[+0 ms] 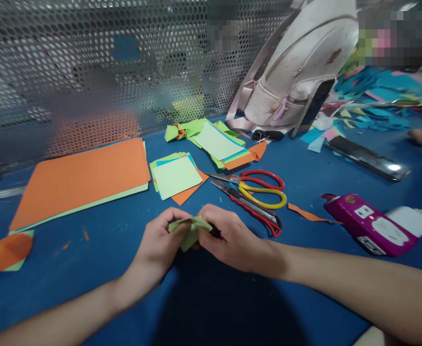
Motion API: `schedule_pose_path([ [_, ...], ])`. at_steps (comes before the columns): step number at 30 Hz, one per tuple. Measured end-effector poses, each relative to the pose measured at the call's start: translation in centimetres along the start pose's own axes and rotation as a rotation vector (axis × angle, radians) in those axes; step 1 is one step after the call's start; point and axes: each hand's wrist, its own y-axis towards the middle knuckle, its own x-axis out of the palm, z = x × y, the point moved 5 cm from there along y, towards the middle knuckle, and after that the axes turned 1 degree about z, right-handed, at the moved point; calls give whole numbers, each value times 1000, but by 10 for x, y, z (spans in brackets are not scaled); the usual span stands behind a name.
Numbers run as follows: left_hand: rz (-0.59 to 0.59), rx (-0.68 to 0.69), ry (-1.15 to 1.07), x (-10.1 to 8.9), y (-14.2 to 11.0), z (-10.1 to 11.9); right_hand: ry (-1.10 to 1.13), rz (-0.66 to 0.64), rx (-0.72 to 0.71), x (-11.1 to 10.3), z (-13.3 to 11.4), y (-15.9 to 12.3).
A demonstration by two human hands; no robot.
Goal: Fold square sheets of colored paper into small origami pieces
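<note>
Between both hands is a small folded piece of light green paper, held just above the blue tabletop. My left hand pinches its left side, thumb on top. The right side is gripped by my right hand, with fingers curled around it; its fold underneath is partly hidden. Just beyond the hands lies a stack of square papers, pale green on top. Right of that stack rest scissors with red and yellow handles and a red box cutter.
Large orange sheets lie at left. A second paper pile sits farther back. Against the perforated metal panel stands a white backpack. On the right are a black phone, a purple power device and blue paper scraps.
</note>
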Motion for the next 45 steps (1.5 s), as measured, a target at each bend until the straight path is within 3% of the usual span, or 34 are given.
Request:
schedule_pose_path([
  [17,-65,-51,-21,2,0,-4,-3,-14,-19,0,-3,-1],
  [24,-38,-79,-13,3,0,-1,6,-66,-8,-1,-4,-1],
  [31,-70,-10,-7,1,1,-2,-55,-68,-33,2,-3,-2],
  [40,-62,-16,-33,1,1,-1,-23,-70,-8,0,-4,-2],
  [45,-34,-52,-67,1,1,-3,47,43,36,-6,-4,-2],
])
